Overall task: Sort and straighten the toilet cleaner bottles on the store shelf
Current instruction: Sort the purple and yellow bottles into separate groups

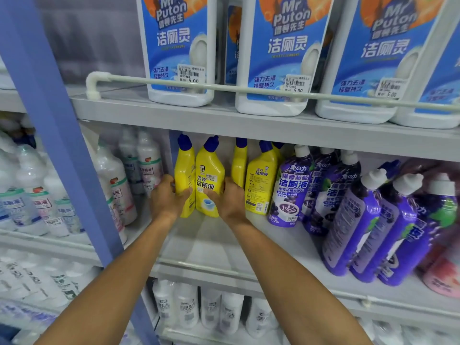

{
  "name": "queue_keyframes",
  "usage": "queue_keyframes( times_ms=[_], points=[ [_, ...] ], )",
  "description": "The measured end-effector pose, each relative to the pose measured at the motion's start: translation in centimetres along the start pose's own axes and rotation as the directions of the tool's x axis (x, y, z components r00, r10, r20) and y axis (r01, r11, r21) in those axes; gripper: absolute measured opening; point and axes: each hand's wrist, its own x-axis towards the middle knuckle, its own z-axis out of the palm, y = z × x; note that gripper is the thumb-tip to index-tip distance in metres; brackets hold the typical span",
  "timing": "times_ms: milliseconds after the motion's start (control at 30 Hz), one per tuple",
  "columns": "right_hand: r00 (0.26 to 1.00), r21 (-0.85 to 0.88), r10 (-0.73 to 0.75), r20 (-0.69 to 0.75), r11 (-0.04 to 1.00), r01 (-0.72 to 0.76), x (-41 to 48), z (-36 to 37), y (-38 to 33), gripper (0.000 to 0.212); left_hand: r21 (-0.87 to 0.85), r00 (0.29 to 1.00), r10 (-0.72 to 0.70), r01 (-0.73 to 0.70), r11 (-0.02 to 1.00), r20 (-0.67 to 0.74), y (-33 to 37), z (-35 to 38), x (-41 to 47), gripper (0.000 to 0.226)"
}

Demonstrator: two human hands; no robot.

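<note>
The middle shelf (211, 245) carries tilted purple toilet cleaner bottles (361, 220) on the right and yellow toilet cleaner bottles (260, 185) left of them, whose front pair (209, 170) stands upright, side by side and touching. The left hand (165, 197) and right hand (230, 199) clasp that pair from either side, each grip closed round its own bottle, thumb across the front. An uneven push could twist a label aside or topple the yellow bottles just behind.

tops of the blue-label jugs (278, 58) beyond the upper edge, white bottles (32, 195) at far left a blur
</note>
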Motion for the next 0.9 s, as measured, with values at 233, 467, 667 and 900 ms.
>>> queue_keyframes(
  times_ms=[233,467,667,900],
  points=[
    [0.995,-0.045,-0.020,0.100,0.999,0.024,0.1,-1.6,-0.8,0.049,-0.086,0.992,-0.043,0.053,0.995,0.116,0.1,-1.1,0.1,0.036],
    [0.993,0.275,-0.008,0.114,0.961,-0.024,-2.7,-6.2,-2.3,0.044,-0.334,0.993,0.026,0.013,0.942,0.112,-1.1,-3.3,-1.0,0.054],
    [0.989,0.523,0.135,0.067,0.839,-0.150,-3.6,-11.4,-1.6,0.075,-0.592,0.988,-0.047,0.127,0.796,0.148,1.3,-3.7,-3.3,0.044],
    [0.955,0.516,0.109,-0.277,0.855,0.052,-3.7,-19.5,-1.4,0.072,-0.642,0.966,0.081,0.100,0.760,0.246,8.0,-0.7,-5.2,0.051]
  ],
)
